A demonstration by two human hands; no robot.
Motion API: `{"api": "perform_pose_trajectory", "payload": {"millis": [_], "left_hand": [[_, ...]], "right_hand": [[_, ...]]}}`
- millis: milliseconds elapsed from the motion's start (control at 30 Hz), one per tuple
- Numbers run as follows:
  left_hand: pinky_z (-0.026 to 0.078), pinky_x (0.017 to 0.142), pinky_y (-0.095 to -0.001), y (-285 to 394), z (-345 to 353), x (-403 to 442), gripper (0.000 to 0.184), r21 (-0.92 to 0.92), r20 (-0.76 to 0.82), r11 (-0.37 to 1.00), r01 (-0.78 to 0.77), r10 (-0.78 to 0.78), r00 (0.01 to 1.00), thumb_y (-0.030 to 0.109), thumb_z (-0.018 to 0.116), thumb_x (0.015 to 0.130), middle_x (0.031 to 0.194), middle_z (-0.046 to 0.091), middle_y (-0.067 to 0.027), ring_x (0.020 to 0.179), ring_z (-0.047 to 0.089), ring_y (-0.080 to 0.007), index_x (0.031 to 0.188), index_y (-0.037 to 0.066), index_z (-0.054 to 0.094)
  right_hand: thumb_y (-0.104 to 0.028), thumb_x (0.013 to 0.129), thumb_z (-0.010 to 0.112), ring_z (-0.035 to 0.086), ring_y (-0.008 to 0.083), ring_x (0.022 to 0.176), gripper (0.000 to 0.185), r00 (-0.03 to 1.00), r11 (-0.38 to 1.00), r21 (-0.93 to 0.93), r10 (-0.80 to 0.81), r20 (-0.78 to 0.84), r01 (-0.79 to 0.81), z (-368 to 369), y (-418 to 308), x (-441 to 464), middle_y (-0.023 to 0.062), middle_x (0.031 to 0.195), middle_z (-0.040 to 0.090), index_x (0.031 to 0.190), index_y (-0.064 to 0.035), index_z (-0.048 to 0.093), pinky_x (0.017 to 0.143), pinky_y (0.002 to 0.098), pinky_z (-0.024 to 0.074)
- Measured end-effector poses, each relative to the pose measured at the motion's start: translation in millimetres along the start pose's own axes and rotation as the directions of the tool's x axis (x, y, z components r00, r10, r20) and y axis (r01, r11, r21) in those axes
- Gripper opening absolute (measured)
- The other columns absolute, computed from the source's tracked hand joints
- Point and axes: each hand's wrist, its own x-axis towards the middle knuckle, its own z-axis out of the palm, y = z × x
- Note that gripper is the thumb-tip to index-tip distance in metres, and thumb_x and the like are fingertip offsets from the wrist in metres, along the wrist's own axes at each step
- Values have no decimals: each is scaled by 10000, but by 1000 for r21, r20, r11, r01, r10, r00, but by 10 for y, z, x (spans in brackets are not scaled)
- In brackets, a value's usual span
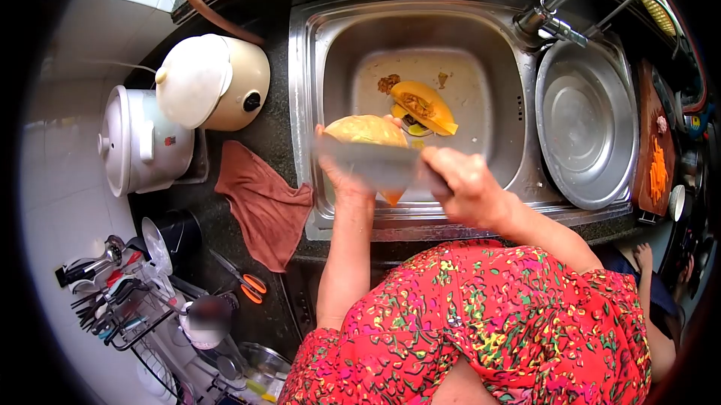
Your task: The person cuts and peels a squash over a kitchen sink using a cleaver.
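Observation:
My left hand [347, 180] is wrapped around a piece of pumpkin [366, 129] held over the near side of the steel sink [310, 52]. In my right hand [477, 189] is the handle of a broad-bladed knife [368, 163], blurred by motion. Its blade lies across the front of the pumpkin piece and hides part of it and of my left fingers. I cannot tell whether the edge touches the flesh. Beyond, on the sink floor, rests a pumpkin wedge [435, 111] with stringy seed pulp, beside peel scraps and a brown clump of pulp [388, 84].
A large metal basin [582, 127] stands right of the sink, below the faucet [535, 21]. Farther right, a cutting board [647, 191] carries carrot strips. Leftward are two pots [242, 82], a brown cloth [259, 206] and orange-handled scissors [251, 290]. Another person's hand [644, 257] shows at right.

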Motion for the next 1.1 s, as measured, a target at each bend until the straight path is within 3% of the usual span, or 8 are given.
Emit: {"api": "perform_pose_trajectory", "payload": {"millis": [33,133,700,767,967,1000,1033,1100], "left_hand": [[429,914,-427,11,-20,31,775,98,-28,994,-55,58,998,607,534,736,1154,485,-284,1066,495,-368,1127,-58,472],[424,918,-424,12,-4,34,782,58,11,998,-20,20,1000,615,535,734,1166,477,-279,1078,487,-367,1125,-60,469],[427,894,-416,1,76,-11,797,145,-61,981,-129,139,988,620,458,762,1130,513,-269,1036,519,-345,1137,-83,461],[445,870,-429,-21,110,-39,661,209,-129,953,-220,250,960,573,445,803,1065,547,-248,999,537,-370,1061,-30,532],[446,848,-464,-51,26,-16,617,216,-108,905,-368,396,912,550,430,796,1003,571,-236,961,556,-363,1018,-16,539],[448,847,-464,-50,63,-8,608,235,-84,879,-415,443,892,535,438,788,991,571,-234,952,559,-358,1019,-19,535],[450,837,-451,-44,128,1,605,398,-50,752,-526,590,806,513,454,766,971,566,-229,940,560,-346,1014,-34,523],[440,851,-456,-68,237,-23,582,441,24,681,-585,642,766,493,449,767,950,586,-236,918,568,-368,981,-37,558]], "right_hand": [[52,570,532,506,323,507,368,996,996,-79,47,81,-40,-22,-92,-2,124,669,484,930,17,468,431,399,438],[39,574,540,508,309,493,417,990,993,-113,44,131,-29,-25,-59,-7,135,690,482,985,51,472,413,393,441],[42,617,509,519,354,545,292,983,987,-110,130,133,-116,77,-28,-76,159,721,489,901,11,451,459,430,448],[42,621,509,519,366,554,273,979,981,-116,168,116,-154,100,-39,-76,161,725,490,883,-4,445,473,442,449],[33,659,519,525,413,617,221,952,959,-63,281,123,-275,147,-42,-49,180,744,522,848,-37,429,545,488,447],[56,636,533,525,405,630,250,955,960,-21,280,99,-279,175,-19,-52,176,730,518,840,-28,417,535,475,440],[79,613,548,524,396,642,280,957,959,21,280,73,-282,190,-8,-45,172,717,514,832,-18,405,525,461,434],[80,630,545,524,399,646,258,960,959,43,277,49,-279,192,-21,-23,175,710,514,820,-18,401,528,463,434]]}}
